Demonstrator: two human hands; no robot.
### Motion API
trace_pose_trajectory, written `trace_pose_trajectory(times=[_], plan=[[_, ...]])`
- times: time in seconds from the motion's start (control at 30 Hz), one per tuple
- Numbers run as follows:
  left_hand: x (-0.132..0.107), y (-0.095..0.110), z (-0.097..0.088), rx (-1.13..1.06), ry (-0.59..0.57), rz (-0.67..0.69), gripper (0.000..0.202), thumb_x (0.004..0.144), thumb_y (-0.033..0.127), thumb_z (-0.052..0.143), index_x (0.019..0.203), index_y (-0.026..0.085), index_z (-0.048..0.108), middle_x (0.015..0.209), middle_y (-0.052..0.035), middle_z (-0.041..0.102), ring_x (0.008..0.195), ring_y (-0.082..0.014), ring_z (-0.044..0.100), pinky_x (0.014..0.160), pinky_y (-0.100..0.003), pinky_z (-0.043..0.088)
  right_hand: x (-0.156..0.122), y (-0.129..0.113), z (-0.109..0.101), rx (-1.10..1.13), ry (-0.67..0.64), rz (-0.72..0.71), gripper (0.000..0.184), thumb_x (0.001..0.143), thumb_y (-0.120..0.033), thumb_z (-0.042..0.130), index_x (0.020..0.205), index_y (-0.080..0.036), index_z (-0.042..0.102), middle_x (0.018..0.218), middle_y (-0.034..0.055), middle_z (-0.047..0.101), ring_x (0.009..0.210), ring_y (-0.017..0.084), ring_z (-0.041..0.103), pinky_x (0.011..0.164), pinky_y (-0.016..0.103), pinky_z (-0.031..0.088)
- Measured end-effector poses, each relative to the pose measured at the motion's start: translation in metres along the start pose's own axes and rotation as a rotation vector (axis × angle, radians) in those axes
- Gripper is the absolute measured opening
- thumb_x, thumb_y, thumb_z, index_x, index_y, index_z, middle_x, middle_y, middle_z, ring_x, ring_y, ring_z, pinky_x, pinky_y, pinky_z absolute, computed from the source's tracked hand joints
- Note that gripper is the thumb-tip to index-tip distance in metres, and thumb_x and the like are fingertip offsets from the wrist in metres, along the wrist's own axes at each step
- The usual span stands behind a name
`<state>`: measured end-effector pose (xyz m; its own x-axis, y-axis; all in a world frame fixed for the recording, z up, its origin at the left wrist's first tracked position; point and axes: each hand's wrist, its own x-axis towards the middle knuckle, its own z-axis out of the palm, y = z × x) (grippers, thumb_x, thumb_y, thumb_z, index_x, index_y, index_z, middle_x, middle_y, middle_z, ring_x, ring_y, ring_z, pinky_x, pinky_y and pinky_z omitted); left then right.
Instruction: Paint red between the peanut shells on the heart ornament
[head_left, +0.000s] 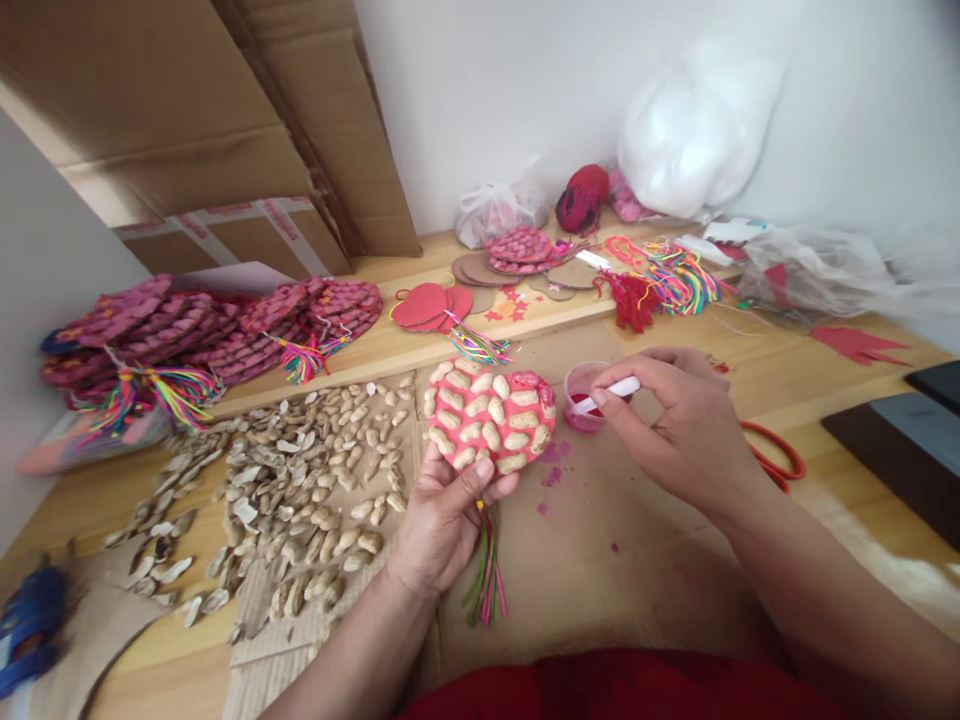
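Observation:
My left hand (pixel 442 515) grips the lower edge of a red heart-shaped piece (pixel 491 418) covered with peanut shells, with a coloured tassel (pixel 486 575) hanging below it. My right hand (pixel 671 425) pinches a thin white brush handle (pixel 616 390), its tip dipped in a small pink paint cup (pixel 581 400) beside the heart. Both hands are closed on what they hold.
Loose peanut shells (pixel 300 490) lie spread on cardboard at left. Stacks of painted hearts (pixel 202 330) with tassels sit at far left. Red discs (pixel 431 305), coloured threads (pixel 675 280), plastic bags (pixel 697 130), red scissors (pixel 780 465) and cardboard boxes (pixel 247 140) ring the wooden table.

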<state>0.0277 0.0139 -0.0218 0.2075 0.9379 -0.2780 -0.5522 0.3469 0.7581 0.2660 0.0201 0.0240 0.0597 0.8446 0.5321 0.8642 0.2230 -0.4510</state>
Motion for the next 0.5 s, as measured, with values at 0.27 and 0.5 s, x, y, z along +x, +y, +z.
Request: trace_pose_trajectory(times=[0.27,0.5], plan=[[-0.001,0.0,0.0,0.002,0.005,-0.001,0.063,0.077,0.016,0.084,0.132,0.033,0.057,0.119,-0.0013,0.071,0.098,-0.0169,0.072,0.076,-0.025,0.065,0.001,0.001,-0.007,-0.028,0.065,-0.011,0.008,0.086,-0.03,0.065,0.087,-0.027,0.072,0.085,0.0036,0.074,0.092,0.027,0.062,0.085,0.045,0.044],[-0.001,0.0,0.002,-0.022,-0.013,-0.011,0.06,0.079,0.015,0.083,0.13,0.032,0.058,0.114,0.0004,0.072,0.094,-0.0154,0.073,0.075,-0.025,0.065,0.003,0.003,-0.019,-0.003,0.177,0.036,0.011,0.088,-0.035,0.065,0.088,-0.026,0.07,0.083,0.0023,0.071,0.086,0.023,0.064,0.078,0.039,0.046]])
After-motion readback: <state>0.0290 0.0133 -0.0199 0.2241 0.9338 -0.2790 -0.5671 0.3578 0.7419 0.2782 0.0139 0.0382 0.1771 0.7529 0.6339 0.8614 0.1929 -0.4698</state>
